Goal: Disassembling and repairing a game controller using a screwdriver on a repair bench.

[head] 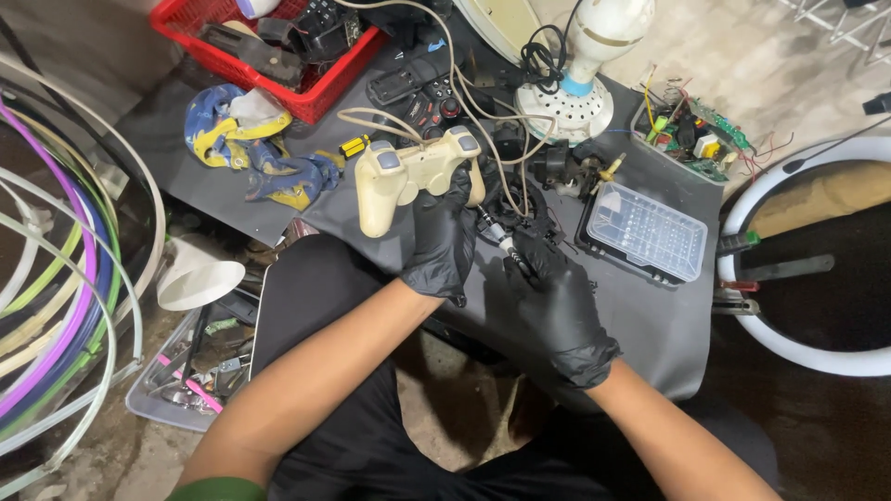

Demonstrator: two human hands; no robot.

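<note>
My left hand, in a black glove, holds a yellowed cream game controller up above the dark work mat. The controller's beige cable runs away toward the back. My right hand, also in a black glove, grips a small screwdriver whose metal tip points up toward the controller's underside. The two hands sit close together over the mat's middle.
A clear-lidded bit case lies right of my hands. Behind stand a black gamepad, a white fan base, a circuit board and a red basket. A blue-yellow rag lies left; coloured hoops crowd the left edge.
</note>
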